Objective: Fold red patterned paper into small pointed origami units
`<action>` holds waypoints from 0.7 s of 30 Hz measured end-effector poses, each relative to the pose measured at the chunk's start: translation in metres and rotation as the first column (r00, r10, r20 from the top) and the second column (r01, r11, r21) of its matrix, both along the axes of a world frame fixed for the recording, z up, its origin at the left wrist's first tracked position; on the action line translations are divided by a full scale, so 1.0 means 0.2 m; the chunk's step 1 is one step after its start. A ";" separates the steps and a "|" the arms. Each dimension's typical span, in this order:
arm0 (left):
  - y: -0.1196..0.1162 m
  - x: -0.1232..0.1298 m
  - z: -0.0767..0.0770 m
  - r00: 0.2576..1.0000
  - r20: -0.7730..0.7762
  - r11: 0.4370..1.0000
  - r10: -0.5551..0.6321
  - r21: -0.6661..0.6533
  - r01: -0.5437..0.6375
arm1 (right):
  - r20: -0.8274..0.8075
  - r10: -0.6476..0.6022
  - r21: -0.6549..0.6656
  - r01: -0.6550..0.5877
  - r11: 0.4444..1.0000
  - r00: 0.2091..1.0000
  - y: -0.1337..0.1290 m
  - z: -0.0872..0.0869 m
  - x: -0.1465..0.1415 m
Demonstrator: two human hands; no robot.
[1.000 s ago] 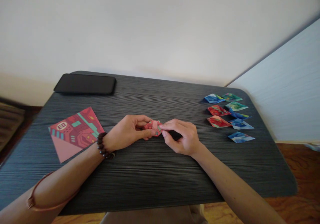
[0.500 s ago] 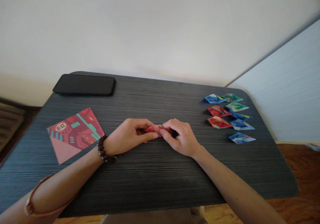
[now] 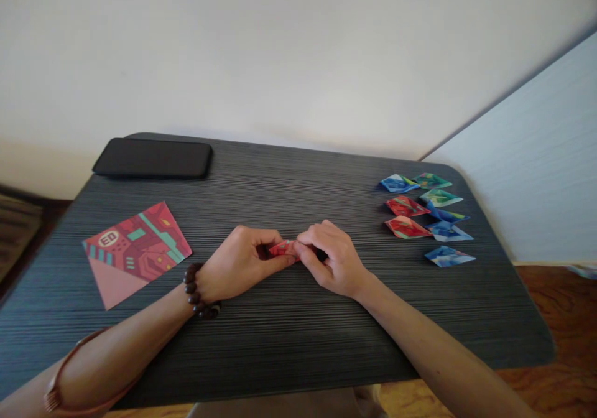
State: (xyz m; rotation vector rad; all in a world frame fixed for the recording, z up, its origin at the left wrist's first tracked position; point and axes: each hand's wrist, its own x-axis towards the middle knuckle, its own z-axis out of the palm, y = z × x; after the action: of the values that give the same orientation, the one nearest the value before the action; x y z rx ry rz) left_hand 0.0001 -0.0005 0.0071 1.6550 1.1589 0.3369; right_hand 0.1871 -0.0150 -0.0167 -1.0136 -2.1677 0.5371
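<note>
A small folded red paper piece [image 3: 281, 248] is pinched between both hands over the middle of the dark table [image 3: 289, 331]. My left hand [image 3: 242, 259] grips its left part with thumb and fingers, and a beaded bracelet circles that wrist. From the right, my right hand [image 3: 333, 259] closes its thumb and fingers on the other end, hiding part of the paper. Left of my left hand lies a flat red patterned sheet [image 3: 140, 250] with one pink corner.
A black flat case [image 3: 153, 158] lies at the back left. Several folded paper pieces, among them a red one [image 3: 407, 227], a blue one [image 3: 450, 257] and a green one [image 3: 433, 180], stand at the right. A wall rises behind the table.
The fingers of my right hand have shifted slightly left over the folded paper. More red paper shows beside my left thumb.
</note>
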 end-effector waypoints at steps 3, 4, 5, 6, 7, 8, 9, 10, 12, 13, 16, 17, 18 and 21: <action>0.00 0.00 -0.01 1.000 0.018 1.000 0.010 -0.015 -0.010 | -0.023 -0.014 0.003 0.014 1.000 1.000 0.00 0.00 0.00; 0.00 0.00 -0.02 1.000 0.029 1.000 0.006 -0.018 -0.005 | -0.027 -0.020 -0.001 0.020 1.000 0.999 0.00 0.00 0.01; 0.00 -0.01 -0.03 0.999 0.036 1.000 -0.002 -0.014 0.003 | -0.030 -0.022 -0.003 0.022 1.000 0.999 0.01 0.00 0.01; 0.01 -0.01 -0.03 0.999 0.035 1.000 -0.013 0.001 0.013 | -0.031 -0.023 -0.003 0.023 1.000 0.999 0.01 0.00 0.01; 0.01 -0.02 -0.03 0.999 0.027 0.999 -0.025 0.025 0.024 | -0.031 -0.023 -0.002 0.023 1.000 0.999 0.01 0.00 0.02; 0.01 -0.02 -0.03 0.999 0.015 0.998 -0.039 0.053 0.038 | -0.030 -0.019 -0.001 0.019 1.000 0.999 0.01 0.00 0.02; 0.01 -0.02 -0.02 0.999 0.003 0.995 -0.052 0.084 0.052 | -0.030 -0.015 -0.001 0.015 1.000 0.999 0.01 0.00 0.03; 0.01 -0.02 -0.02 0.998 -0.007 0.991 -0.064 0.114 0.064 | -0.030 -0.011 -0.001 0.011 1.000 1.000 0.01 0.00 0.03; 0.01 -0.02 -0.01 0.997 -0.010 0.985 -0.073 0.158 0.074 | -0.031 -0.006 0.001 0.006 1.000 0.999 0.01 0.00 0.03; 0.01 -0.02 -0.01 0.998 -0.003 0.984 -0.069 0.165 0.069 | -0.034 -0.004 0.005 0.004 1.000 0.999 0.01 0.00 0.03; 0.01 -0.02 -0.01 0.999 0.036 0.985 -0.029 0.170 0.022 | -0.034 0.009 0.016 -0.009 1.000 0.999 0.01 0.00 0.03; 0.01 -0.02 -0.01 0.999 0.048 0.984 -0.018 0.175 0.009 | -0.030 0.014 0.017 -0.014 1.000 0.999 0.01 0.00 0.03; 0.01 -0.02 -0.02 0.999 0.053 0.983 -0.012 0.183 0.002 | -0.022 0.022 0.014 -0.021 1.000 1.000 0.01 0.00 0.04; 0.01 -0.03 -0.02 0.998 0.054 0.981 -0.012 0.195 0.002 | -0.004 0.042 -0.006 -0.042 0.999 0.999 0.02 -0.01 0.04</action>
State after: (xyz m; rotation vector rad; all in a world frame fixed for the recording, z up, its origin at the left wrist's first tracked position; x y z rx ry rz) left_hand -0.0049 0.0009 0.0023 1.8076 1.1072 0.5017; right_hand 0.1947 -0.0119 -0.0188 -0.9715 -2.1891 0.5652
